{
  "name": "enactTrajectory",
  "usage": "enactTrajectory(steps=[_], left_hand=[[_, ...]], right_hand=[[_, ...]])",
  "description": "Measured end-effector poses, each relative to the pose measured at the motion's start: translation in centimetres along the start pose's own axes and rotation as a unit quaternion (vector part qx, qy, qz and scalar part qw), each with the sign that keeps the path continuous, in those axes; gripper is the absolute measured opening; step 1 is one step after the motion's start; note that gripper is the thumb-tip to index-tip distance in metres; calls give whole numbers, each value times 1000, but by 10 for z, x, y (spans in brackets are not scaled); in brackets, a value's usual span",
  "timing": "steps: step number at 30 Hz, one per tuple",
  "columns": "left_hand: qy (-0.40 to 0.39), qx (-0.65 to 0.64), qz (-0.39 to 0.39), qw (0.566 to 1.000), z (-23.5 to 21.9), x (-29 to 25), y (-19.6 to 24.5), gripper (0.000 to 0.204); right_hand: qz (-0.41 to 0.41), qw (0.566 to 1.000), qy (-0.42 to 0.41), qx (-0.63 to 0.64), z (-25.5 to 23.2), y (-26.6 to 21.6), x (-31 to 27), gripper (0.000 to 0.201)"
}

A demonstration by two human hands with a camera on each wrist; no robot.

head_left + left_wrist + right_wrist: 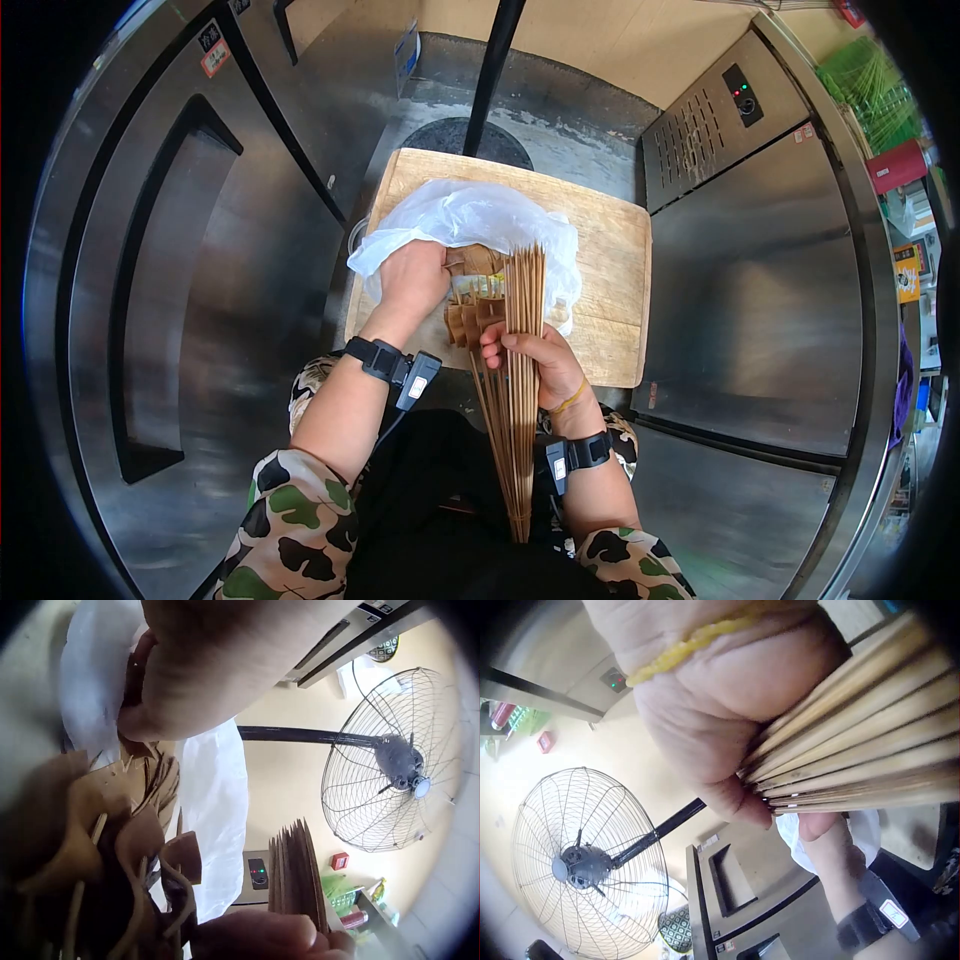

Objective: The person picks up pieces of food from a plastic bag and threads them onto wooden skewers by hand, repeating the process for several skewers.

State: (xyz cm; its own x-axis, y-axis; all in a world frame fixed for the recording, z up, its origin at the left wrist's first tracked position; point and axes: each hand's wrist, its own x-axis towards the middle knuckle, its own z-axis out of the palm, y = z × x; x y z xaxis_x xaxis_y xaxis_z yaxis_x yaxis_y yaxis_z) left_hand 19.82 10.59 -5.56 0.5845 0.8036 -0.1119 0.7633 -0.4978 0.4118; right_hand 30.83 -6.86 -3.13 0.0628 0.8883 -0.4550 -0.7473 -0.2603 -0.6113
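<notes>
A wooden desk [612, 275] with rounded corners carries one white plastic bag [470, 208], which is the landmark here. One steel cabinet [265, 300] stands to the left of the bag and another steel unit [755, 300] with a small control panel [741, 92] to its right. Beyond the bag, a round dark base [445, 138] sits on the floor, a black pole [490, 80] rises, and one wire-caged fan [401, 761] shows against a cream wall [600, 50].

Two hands are at work. The left hand [415, 272] reaches into the bag's mouth by the brown slices [478, 260]; its fingertips are hidden, so one cannot tell how its grip stands. The right hand [555, 368], on the near side of the bag, has its grip clamped round one bundle of sticks [525, 285], too tightly packed to count. At least three folded pieces [139, 834] are threaded on sticks just beside the bundle, near the bag's mouth
</notes>
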Motion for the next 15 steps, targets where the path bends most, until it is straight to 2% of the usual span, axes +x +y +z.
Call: enactTrajectory(steps=[6, 9, 12, 15], left_hand=[[26, 11, 5, 1000, -3, -1, -3, 12], [30, 3, -27, 999, -5, -1, -2, 16], [26, -59, -32, 997, -6, 1, -9, 20], [-18, -158, 31, 987, -15, -3, -15, 18]], right_hand=[[1, 1000, -1, 0, 3, 0, 2, 14], [-2, 1000, -1, -9, 0, 2, 3, 11], [-7, 1000, -14, -13, -3, 3, 5, 9], [-3, 1000, -20, -10, -2, 3, 5, 10]])
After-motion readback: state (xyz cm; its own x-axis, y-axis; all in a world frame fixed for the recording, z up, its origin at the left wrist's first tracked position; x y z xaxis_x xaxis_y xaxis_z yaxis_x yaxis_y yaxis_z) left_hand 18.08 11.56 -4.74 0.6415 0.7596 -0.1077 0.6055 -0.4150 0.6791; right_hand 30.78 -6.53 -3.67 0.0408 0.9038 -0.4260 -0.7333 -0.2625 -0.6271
